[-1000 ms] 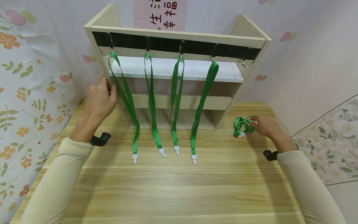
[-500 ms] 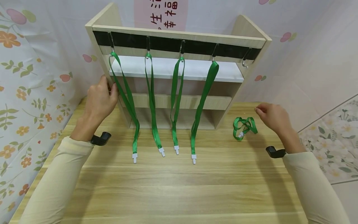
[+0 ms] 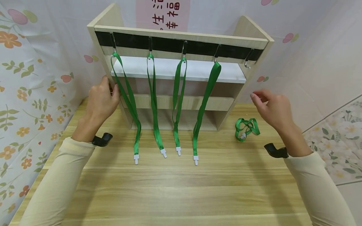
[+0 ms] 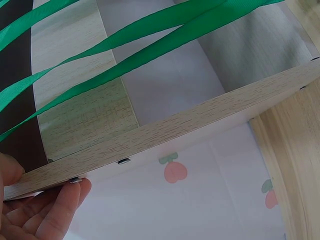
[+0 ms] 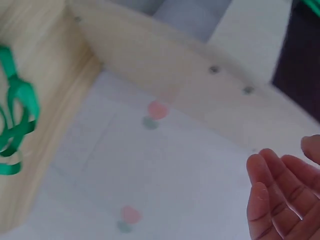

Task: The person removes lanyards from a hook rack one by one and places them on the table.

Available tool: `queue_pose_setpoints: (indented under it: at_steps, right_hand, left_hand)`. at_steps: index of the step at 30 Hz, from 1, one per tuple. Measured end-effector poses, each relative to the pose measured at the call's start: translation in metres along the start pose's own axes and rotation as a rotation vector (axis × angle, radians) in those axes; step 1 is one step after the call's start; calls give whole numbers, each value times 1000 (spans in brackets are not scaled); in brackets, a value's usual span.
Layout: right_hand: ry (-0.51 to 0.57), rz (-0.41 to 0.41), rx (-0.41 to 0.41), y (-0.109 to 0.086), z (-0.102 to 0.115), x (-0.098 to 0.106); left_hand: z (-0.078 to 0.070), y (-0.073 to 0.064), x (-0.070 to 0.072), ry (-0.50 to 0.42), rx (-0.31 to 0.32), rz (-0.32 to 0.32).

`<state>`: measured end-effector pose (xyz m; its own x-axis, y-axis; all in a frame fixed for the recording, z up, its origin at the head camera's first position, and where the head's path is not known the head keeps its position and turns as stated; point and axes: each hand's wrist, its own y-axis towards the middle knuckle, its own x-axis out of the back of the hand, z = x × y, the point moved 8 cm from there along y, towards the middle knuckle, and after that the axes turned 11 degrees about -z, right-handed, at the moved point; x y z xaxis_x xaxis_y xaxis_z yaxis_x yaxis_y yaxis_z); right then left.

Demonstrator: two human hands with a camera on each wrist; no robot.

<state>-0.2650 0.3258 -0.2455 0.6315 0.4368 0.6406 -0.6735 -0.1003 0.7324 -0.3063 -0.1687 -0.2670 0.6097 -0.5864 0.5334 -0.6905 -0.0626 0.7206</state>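
Note:
Green lanyards hang from hooks on a wooden shelf unit (image 3: pixel 223 104), their white clips lying on the table; the leftmost lanyard (image 3: pixel 136 142) and the rightmost hanging lanyard (image 3: pixel 213 75) flank several. My left hand (image 3: pixel 100 100) grips the unit's left side panel (image 4: pixel 165 130), thumb on one face and fingers on the other in the left wrist view. Beyond the unit's right side, my right hand (image 3: pixel 275 108) is raised with loosely bent fingers and holds nothing. A loosely coiled green lanyard (image 3: pixel 255 126) lies on the table below it.
The hooks sit along a black strip (image 3: pixel 167 42) near the unit's top. At its right end the rightmost hook (image 3: pixel 246 64) shows in full. A wooden table (image 3: pixel 175 194) spans the front. Floral sheeting (image 3: pixel 28 94) covers the walls.
My right hand has let go of the coiled lanyard and risen up and away toward the unit's right side. The coil has spread out a little. My left hand keeps its grip.

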Motion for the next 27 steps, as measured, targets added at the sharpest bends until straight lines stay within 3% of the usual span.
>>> queue_pose_setpoints:
  at_steps: [6,15,22,27]
  right_hand:
    - [60,-56,63,15,37,3]
    - [79,-31,149,29,83,-9]
    - [99,29,109,38,106,-26]
    - [78,25,77,45,116,-35]
  left_hand:
    - [1,0,0,-4,3,-2]
    - [0,0,0,-6,-3,-8]
    - [0,0,0,-7,-6,-9]
    - [-1,0,1,-6,-8,-12]
